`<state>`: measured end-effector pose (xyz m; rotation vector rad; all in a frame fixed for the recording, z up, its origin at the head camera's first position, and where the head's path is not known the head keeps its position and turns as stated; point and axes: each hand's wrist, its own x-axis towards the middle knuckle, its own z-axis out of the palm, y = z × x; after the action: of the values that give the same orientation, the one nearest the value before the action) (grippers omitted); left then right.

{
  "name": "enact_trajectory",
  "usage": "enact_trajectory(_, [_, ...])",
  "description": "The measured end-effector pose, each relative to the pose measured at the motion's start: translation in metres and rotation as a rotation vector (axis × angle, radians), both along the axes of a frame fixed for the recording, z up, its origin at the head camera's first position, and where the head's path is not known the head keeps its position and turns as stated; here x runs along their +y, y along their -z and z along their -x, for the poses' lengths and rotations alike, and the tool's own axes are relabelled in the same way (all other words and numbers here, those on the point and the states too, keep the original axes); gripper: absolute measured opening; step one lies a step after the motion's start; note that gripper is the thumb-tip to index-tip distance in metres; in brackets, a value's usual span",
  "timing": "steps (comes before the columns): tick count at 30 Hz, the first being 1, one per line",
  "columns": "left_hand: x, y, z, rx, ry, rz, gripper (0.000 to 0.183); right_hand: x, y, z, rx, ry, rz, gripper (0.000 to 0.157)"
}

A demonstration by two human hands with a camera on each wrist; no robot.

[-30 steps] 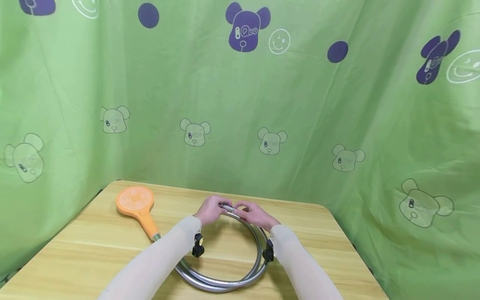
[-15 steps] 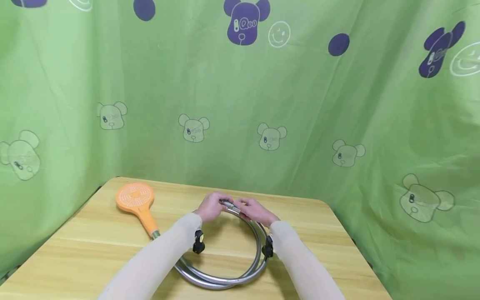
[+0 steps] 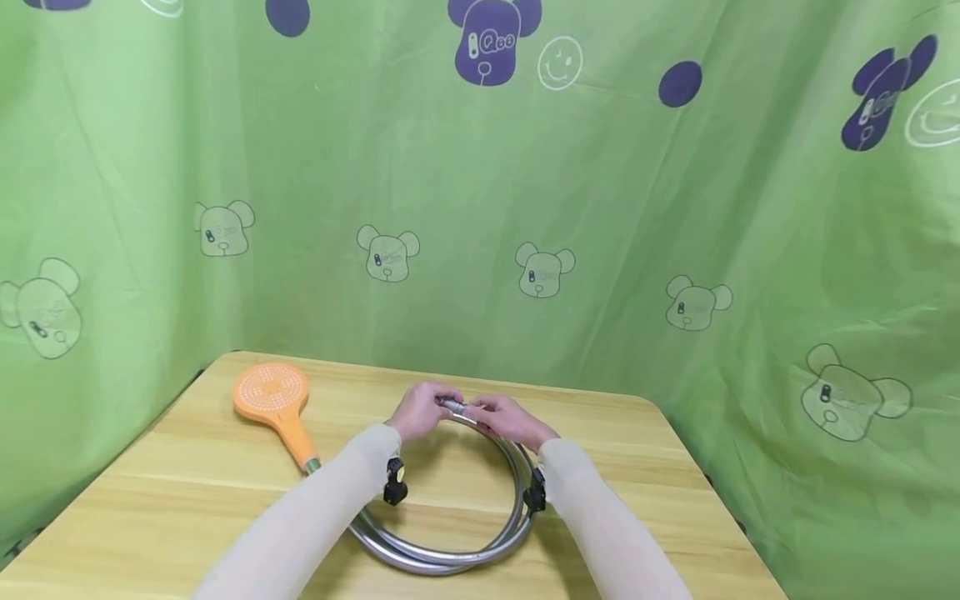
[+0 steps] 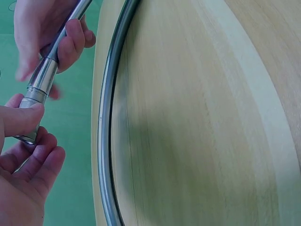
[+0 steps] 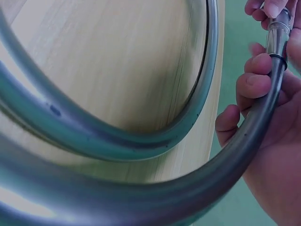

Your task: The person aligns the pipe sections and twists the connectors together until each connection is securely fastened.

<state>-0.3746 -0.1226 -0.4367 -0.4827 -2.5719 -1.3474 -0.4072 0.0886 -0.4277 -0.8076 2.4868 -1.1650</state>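
A silver shower hose (image 3: 442, 567) lies in loops on the table, its end fitting raised between both hands. My left hand (image 3: 420, 412) pinches a short metal connector (image 4: 34, 98) at that end between thumb and fingers. Beside it, my right hand (image 3: 513, 421) has its fingers curled round the hose just behind the metal end sleeve (image 4: 43, 75). The connector and sleeve meet in line; whether they are threaded together is hard to tell. In the right wrist view the hose (image 5: 254, 127) runs across the right palm. Blur covers the right thumb in the left wrist view.
An orange shower head (image 3: 272, 392) lies face up at the left of the wooden table (image 3: 637, 483), its handle pointing toward the left forearm. Green curtain (image 3: 465, 183) with bear prints hangs around the back and sides. A black wrist camera (image 3: 395, 482) hangs below the left wrist.
Both hands stay at the hose end; the right fingers have shifted slightly around the metal end. The head view has tilted a little, and the shower head lies as before.
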Motion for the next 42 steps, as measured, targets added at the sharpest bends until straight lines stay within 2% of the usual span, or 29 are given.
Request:
enact_trajectory(2, [-0.0006,-0.0001,0.001,0.001,0.001,0.007,0.028,-0.0007,-0.0011,-0.0002,-0.011,0.01,0.016,0.03])
enact_trajectory(5, [-0.0013,0.0,0.0022,0.01,-0.001,0.017,0.027,-0.0015,-0.0026,-0.0002,0.002,0.0,0.014,0.026])
enact_trajectory(11, [-0.0027,0.0013,0.0036,0.034,-0.004,0.025,0.025,-0.0017,-0.0047,-0.0003,0.015,-0.014,-0.027,0.037])
enact_trajectory(21, [-0.0021,-0.0011,0.0,0.015,-0.014,0.012,0.026,-0.0033,-0.0013,-0.0002,-0.018,-0.017,0.027,0.019])
enact_trajectory(30, [-0.002,-0.0004,-0.0005,0.001,-0.01,0.006,0.027,-0.0025,-0.0029,-0.0039,-0.018,-0.012,0.007,0.025])
enact_trajectory(37, [-0.0024,-0.0023,-0.0004,-0.027,-0.003,-0.019,0.015,-0.0047,-0.0011,-0.0039,0.011,0.014,0.026,0.021])
enact_trajectory(42, [-0.0025,-0.0031,-0.001,-0.024,-0.002,-0.019,0.012,-0.0045,-0.0025,-0.0053,0.031,0.004,0.028,0.019])
